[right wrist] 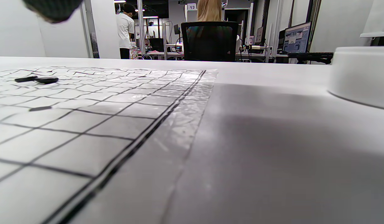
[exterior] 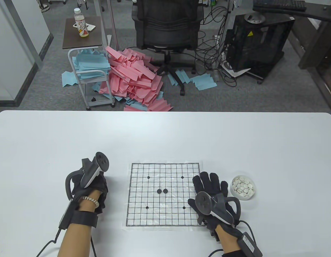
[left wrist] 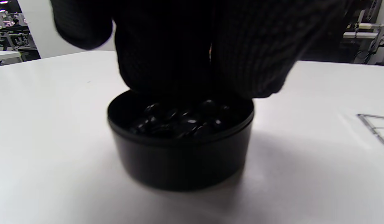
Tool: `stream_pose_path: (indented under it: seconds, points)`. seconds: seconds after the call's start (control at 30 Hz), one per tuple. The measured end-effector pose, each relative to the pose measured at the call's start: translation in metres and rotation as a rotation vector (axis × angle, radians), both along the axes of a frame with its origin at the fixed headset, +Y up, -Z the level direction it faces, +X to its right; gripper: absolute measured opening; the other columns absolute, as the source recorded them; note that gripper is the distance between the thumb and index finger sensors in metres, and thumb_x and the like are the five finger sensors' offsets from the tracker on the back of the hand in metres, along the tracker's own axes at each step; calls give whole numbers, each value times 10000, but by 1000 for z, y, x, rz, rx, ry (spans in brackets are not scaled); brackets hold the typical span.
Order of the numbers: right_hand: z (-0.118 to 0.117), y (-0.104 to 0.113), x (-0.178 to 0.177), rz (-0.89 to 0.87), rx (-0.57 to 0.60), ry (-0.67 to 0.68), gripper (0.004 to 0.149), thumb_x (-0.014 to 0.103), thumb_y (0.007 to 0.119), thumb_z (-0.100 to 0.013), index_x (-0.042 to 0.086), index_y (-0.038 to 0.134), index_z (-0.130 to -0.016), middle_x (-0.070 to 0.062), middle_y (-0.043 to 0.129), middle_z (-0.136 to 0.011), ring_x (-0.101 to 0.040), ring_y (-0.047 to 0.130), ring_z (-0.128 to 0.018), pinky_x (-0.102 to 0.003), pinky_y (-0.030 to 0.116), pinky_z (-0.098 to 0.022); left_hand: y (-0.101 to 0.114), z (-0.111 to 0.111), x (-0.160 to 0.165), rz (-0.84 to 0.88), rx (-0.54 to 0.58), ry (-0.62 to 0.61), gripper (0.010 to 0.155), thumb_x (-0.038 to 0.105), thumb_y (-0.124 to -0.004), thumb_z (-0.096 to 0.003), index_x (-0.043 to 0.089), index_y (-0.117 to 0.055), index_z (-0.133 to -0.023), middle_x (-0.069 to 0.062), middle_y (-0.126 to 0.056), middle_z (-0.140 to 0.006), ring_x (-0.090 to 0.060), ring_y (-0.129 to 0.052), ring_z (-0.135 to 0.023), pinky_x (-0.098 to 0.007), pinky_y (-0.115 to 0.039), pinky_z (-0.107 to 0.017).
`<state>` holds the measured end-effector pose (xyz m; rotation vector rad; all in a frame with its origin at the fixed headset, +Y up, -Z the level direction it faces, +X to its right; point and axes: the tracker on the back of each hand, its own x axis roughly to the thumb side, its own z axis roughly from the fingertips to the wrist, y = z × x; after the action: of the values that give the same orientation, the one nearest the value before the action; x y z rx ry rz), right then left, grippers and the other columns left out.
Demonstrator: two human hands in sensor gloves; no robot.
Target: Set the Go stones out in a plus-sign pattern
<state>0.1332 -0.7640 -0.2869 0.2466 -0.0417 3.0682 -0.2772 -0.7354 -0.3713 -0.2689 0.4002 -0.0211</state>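
A paper Go board (exterior: 144, 214) lies on the white table, also in the right wrist view (right wrist: 86, 124). Two black stones (exterior: 162, 191) sit side by side at its centre, also in the right wrist view (right wrist: 36, 79). My left hand (exterior: 97, 187) is left of the board, its fingers (left wrist: 185, 46) reaching down into a black bowl (left wrist: 179, 161) of black stones (left wrist: 179, 119). Whether they pinch a stone is hidden. My right hand (exterior: 209, 184) rests flat and open on the board's right edge, holding nothing.
A white bowl (exterior: 236, 194) of white stones (exterior: 243, 185) stands just right of my right hand, its wall in the right wrist view (right wrist: 360, 74). Beyond the table's far edge are an office chair (exterior: 166, 24), a small cart (exterior: 87, 77) and paper piles (exterior: 130, 77).
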Motion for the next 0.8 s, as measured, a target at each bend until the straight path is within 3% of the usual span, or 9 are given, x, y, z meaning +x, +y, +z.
stream_pose_path:
  seconds: [0.1, 0.23, 0.43, 0.57, 0.8]
  points:
    - [0, 0, 0, 2, -1, -2, 848, 602, 741, -421, 326, 339, -1114, -50, 272, -1207, -439, 291, -1141, -721, 345, -761, -11, -2, -7, -3, -93, 25, 522, 373, -899, -381, 300, -866, -896, -38, -940, -973, -285, -965, -693, -544, -721, -583]
    - [0, 0, 0, 4, -2, -4, 847, 602, 741, -420, 326, 339, -1113, -49, 275, -1207, -439, 293, -1140, -720, 349, -761, -17, -6, -7, -12, -100, 23, 527, 366, -915, -372, 314, -865, -894, -13, -943, -956, -278, -953, -642, -534, -721, -579]
    - [0, 0, 0, 5, -3, -7, 846, 601, 741, -421, 327, 339, -1113, -49, 276, -1207, -438, 293, -1141, -722, 346, -761, -19, -8, -8, -31, -59, 14, 496, 375, -958, -333, 309, -920, -823, 25, -1009, -857, -234, -998, -599, -528, -750, -565]
    - [0, 0, 1, 5, -5, -8, 845, 602, 741, -421, 329, 339, -1112, -50, 276, -1207, -439, 293, -1141, -720, 347, -761, -23, -6, -10, -80, 60, -14, 426, 378, -979, -308, 314, -977, -729, 37, -1071, -737, -222, -1023, -505, -520, -779, -536]
    - [0, 0, 1, 4, -6, -9, 844, 601, 741, -421, 329, 340, -1112, -49, 277, -1207, -438, 293, -1140, -719, 348, -762, -25, -4, -12, -66, 79, -12, 428, 387, -990, -296, 303, -974, -715, 34, -1069, -712, -229, -1013, -501, -527, -771, -542]
